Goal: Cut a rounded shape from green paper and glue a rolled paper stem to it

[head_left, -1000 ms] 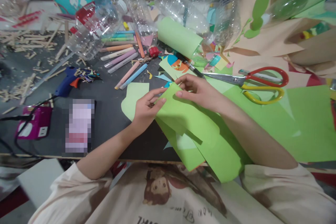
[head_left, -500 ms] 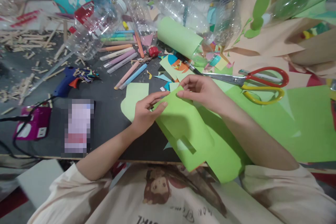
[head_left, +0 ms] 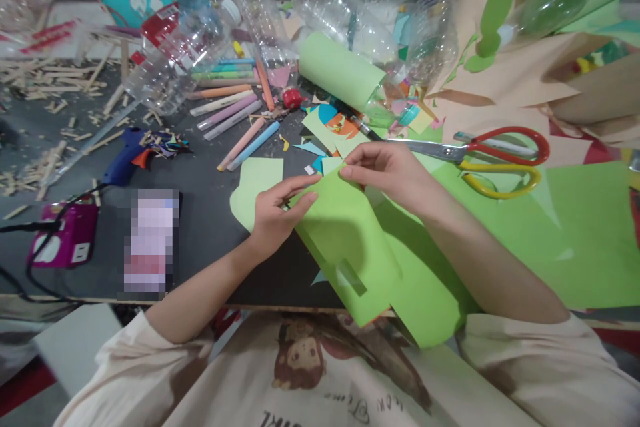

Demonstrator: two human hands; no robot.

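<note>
Clutter covers a dark tabletop [head_left: 210,207] set against a grey wall, with bottles heaped at the back. Across its right side spreads a large sheet of bright green paper [head_left: 595,233], with no shape cut from the part that shows. Smaller than that, the green piece [head_left: 360,227] being worked is curved and loose, joined to nothing visible, so this part looks unfinished (how much is left cannot be told). It lies between the two hands, sloping from them toward the person, over more green paper at the near edge. The right hand [head_left: 383,173] pinches its top edge, thumb in front; the left hand [head_left: 277,210] appears to grip its upper left corner between thumb and fingers, though the exact hold is partly hidden.

Beyond the hands, a pale green wrap [head_left: 343,70] already sits around a bottle, seemingly a finished step. Scissors [head_left: 465,152] rest unheld beside the right forearm. Smaller again, a pale green cutout [head_left: 257,190] lies beside the left hand, and paper scraps [head_left: 340,123] lie farther back, suggesting some cutting is done.
</note>
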